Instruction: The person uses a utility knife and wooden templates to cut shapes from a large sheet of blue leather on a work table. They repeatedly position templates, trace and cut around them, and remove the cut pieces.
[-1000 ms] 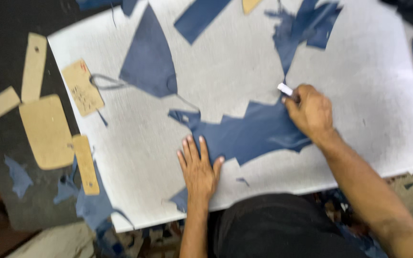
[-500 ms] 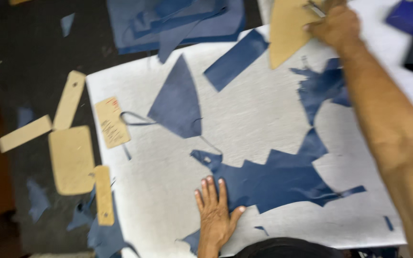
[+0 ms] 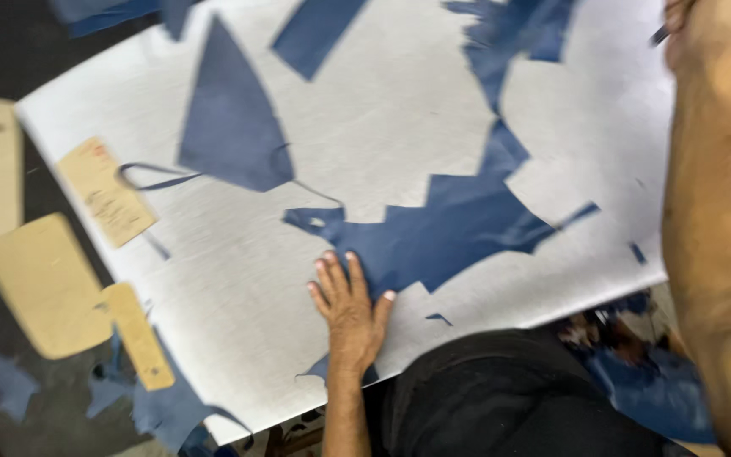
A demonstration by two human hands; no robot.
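Left hand (image 3: 350, 306) lies flat, fingers spread wide, palm down on the pale grey board surface (image 3: 399, 110), fingertips pressing the near edge of the jagged dark blue leather offcut (image 3: 446, 233). The offcut runs away from the fingers toward the far right. It looks thin, limp and light, likely to slide unless pinned; broad middle the safest place to hold. Right hand (image 3: 708, 38) raised at far right, blurred, forearm angled up; it seems closed on a small dark tool (image 3: 660, 35), grip not clear. Left of the flat hand: tan card templates (image 3: 44, 279).
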